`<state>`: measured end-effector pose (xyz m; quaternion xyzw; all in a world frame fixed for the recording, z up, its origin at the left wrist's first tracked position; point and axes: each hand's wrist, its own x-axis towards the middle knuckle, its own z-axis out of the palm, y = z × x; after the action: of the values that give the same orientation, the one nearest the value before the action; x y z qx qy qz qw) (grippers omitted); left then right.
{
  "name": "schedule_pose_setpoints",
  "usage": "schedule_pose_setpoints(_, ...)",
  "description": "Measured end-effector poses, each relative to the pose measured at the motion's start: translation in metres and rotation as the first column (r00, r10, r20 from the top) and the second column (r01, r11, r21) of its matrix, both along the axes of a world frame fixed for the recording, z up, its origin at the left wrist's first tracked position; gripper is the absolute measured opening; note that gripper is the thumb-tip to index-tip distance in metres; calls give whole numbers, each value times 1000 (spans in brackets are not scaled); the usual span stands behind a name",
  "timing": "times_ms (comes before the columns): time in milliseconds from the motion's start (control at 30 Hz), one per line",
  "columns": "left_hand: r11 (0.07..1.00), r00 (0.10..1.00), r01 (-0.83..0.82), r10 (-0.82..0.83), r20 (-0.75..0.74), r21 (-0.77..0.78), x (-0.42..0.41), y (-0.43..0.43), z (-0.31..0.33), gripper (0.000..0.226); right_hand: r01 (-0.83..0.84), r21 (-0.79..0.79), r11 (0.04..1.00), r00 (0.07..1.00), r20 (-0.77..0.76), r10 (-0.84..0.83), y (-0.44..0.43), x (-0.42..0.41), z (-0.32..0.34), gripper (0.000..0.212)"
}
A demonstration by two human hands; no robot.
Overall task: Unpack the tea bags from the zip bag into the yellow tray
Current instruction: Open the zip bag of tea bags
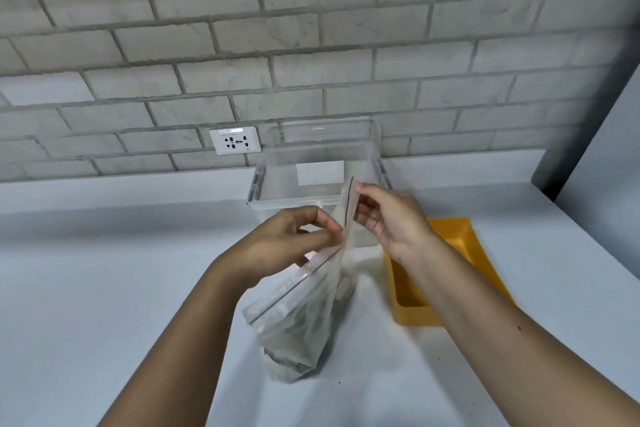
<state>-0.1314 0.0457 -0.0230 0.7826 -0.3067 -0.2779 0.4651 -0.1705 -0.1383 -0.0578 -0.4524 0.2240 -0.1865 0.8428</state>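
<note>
1. Two hands work at centre frame: the left hand (294, 239) pinches the top edge of the zip bag (301, 308) between thumb and fingertips, and the right hand (391, 218) pinches the same edge just above it, fingers curled.
2. The zip bag hangs below the hands, with its lower end resting on the white counter (104, 270). Its dark seal line runs from lower left up to the fingers.
3. Pale greenish tea bags (298, 347) sit bunched in the bottom of the zip bag; their count cannot be told.
4. The yellow tray (460, 239) lies on the counter right of centre, partly hidden by the right forearm.
5. A clear plastic container (277, 184) stands behind the hands, near a wall socket (235, 145).
</note>
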Motion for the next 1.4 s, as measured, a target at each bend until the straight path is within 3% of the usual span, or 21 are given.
schedule_pose_setpoints(200,986,985,-144,134,-113,-86,12,-26,4,39,-136,-62,989,989,-59,132,1,-1,8,9)
schedule_pose_setpoints(500,969,980,-198,191,-59,-145,23,-29,2,14,-199,-177,964,980,-26,198,6,1,14,14)
schedule_pose_setpoints(600,960,974,-225,216,-69,-167,24,-28,-1,17,-214,-201,956,977,-30,212,8,2,14,15)
schedule_pose_setpoints(733,942,966,-258,245,-82,-215,24,-28,-4,12,-189,-308,932,982,-59,179,10,3,16,9)
schedule_pose_setpoints(867,914,953,-300,279,-115,-271,24,-29,-2,12,-78,-249,965,997,1,81,6,5,19,7)
schedule_pose_setpoints(967,888,935,-353,330,-128,-293,24,-32,-1,15,-110,-337,935,993,-73,90,10,3,18,15)
schedule_pose_setpoints(1067,854,913,-408,389,-126,-322,27,-35,-1,19,-210,-450,868,976,-144,161,16,-1,18,6)
schedule_pose_setpoints(1233,861,932,-362,330,-149,-358,25,-29,-1,36,-162,-432,887,986,-96,134,12,0,23,8)
schedule_pose_setpoints(1400,825,897,-441,391,-207,-352,29,-28,-1,29,-299,-363,883,951,-185,246,14,-5,19,12)
